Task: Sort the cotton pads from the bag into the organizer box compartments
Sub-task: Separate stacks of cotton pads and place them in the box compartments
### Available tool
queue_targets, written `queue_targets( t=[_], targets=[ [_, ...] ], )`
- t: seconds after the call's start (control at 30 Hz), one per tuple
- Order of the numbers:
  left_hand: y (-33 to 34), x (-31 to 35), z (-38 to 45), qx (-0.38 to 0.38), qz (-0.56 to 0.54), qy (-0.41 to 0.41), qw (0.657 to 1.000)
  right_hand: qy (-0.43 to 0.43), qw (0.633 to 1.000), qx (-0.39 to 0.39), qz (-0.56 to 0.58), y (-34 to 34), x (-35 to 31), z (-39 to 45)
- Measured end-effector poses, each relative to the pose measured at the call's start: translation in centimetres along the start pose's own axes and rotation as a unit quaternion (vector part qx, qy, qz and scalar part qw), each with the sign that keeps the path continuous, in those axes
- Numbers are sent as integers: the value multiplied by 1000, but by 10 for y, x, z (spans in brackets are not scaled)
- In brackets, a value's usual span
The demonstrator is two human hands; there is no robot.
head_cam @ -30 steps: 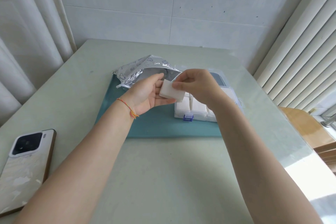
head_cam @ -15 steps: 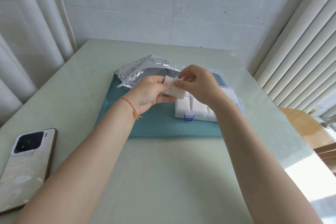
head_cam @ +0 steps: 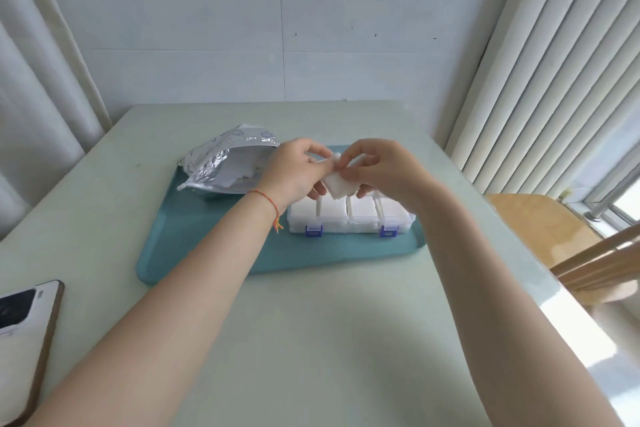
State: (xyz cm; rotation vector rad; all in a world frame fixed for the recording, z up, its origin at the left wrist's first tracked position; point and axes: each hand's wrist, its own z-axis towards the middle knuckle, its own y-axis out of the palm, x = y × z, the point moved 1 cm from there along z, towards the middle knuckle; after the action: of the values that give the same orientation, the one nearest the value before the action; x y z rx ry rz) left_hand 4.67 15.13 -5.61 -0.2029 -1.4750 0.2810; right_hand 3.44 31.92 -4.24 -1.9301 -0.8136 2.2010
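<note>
A silver foil bag (head_cam: 221,168) lies open on the teal tray's (head_cam: 207,253) left half, with white cotton pads showing in its mouth. On the tray's right half stands the clear organizer box (head_cam: 349,218) with blue latches; its near compartments hold white pads. Above the box, my left hand (head_cam: 294,173) and my right hand (head_cam: 381,166) meet and both pinch a small stack of white cotton pads (head_cam: 341,185). The fingertips of both hands grip its top edge. The box's far compartments are hidden behind my hands.
A phone (head_cam: 24,340) in a white case lies at the table's near left edge. A wooden chair (head_cam: 554,229) stands off the table's right side. Curtains hang to the left, and blinds cover the window to the right.
The view has shifted, so the tray and box sit more to the right. Both hands still hold the pad stack, with fingertips now pinching its top edge above the box.
</note>
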Motion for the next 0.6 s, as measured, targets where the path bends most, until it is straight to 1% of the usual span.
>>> queue_targets(
  t=[0.17, 0.27, 0.3, 0.37, 0.47, 0.6],
  targets=[
    [38, 2, 7, -25, 3, -28, 999, 79, 994, 38, 70, -22, 25, -12],
    [50, -2, 11, -31, 17, -50, 998, 105, 992, 52, 57, -25, 33, -13],
    [53, -3, 12, -28, 33, -55, 998, 111, 992, 52, 28, -25, 35, -14],
    [58, -3, 13, -21, 77, -60, 995, 109, 990, 54, -68, -24, 38, -12],
    [67, 4, 16, -32, 144, -50, 988, 90, 972, 72, -206, -27, 38, -10],
    [87, 14, 19, -66, 213, -39, 974, 105, 950, 62, -289, -37, 44, -10]
  ],
)
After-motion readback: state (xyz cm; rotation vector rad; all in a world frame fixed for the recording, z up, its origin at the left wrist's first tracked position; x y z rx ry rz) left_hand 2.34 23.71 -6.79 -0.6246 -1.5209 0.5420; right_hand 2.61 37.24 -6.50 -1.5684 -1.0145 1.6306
